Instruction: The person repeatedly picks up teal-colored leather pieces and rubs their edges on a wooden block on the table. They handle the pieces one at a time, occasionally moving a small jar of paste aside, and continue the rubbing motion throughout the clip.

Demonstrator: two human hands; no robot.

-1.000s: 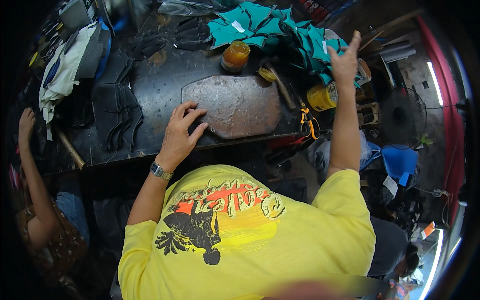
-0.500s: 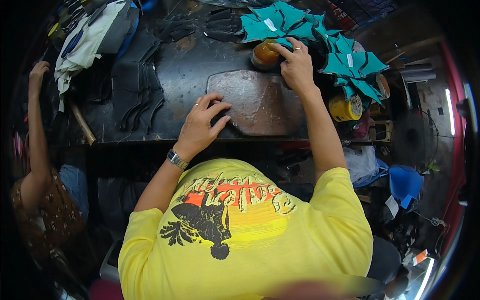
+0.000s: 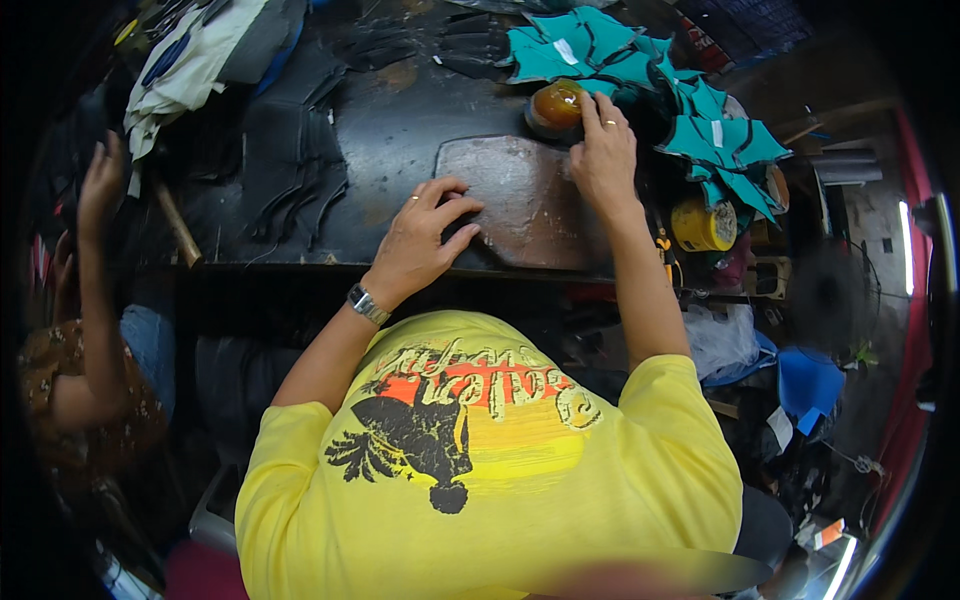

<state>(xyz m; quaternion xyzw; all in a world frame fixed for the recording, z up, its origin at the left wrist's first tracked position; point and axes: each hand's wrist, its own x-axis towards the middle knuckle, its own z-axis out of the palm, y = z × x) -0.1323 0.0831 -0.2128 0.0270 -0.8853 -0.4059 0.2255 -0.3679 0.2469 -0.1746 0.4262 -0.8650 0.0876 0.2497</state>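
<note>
Jar (image 3: 556, 106) at one o'clock on our bench (image 3: 392, 130) looks stiff, breakable, best held round its sides; our left hand (image 3: 414, 240) has spread fingers, our right hand (image 3: 607, 155) touches the jar, pinch unclear.

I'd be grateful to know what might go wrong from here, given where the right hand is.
The right hand's fingers are at the jar with amber contents, so a careless nudge might tip it; a spill could mark the teal pieces close by. The orange-handled tool beside the right forearm might get knocked if that arm swings outward.
</note>
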